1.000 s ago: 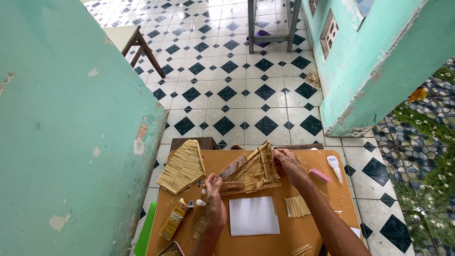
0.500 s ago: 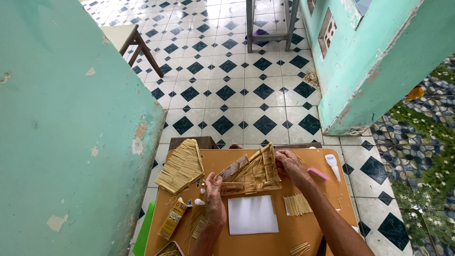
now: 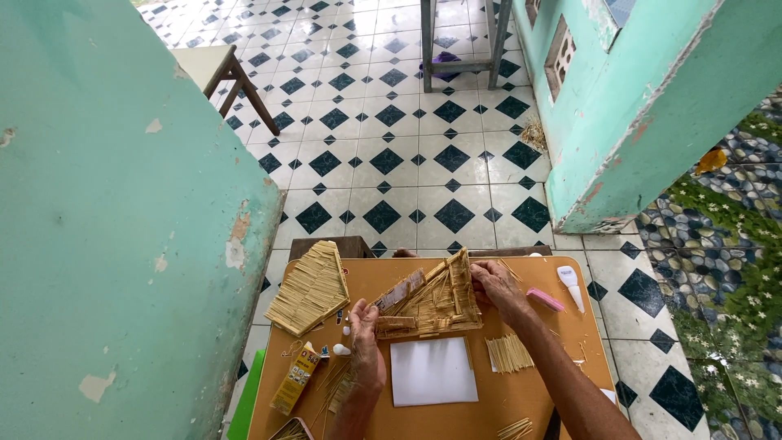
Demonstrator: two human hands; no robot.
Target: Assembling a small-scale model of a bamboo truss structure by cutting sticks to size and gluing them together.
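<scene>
- Your brown surface (image 3: 562, 350) carries a stick-built model (image 3: 432, 301).
- A flat straw panel (image 3: 311, 287) lies at its left end.
- White sheet (image 3: 432, 371), loose sticks (image 3: 509, 353), yellow box (image 3: 295, 377), pink cutter (image 3: 544, 299), white glue bottle (image 3: 570, 285) lie there too.

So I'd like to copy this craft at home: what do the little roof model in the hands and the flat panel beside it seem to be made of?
The roof model looks like thin pale wooden or bamboo sticks, matt and unpainted, laid in rows over a stick frame; which of the two I cannot tell. The flat panel shows the same straw-coloured sticks packed side by side. Both hands, left and right, grip the model.
</scene>
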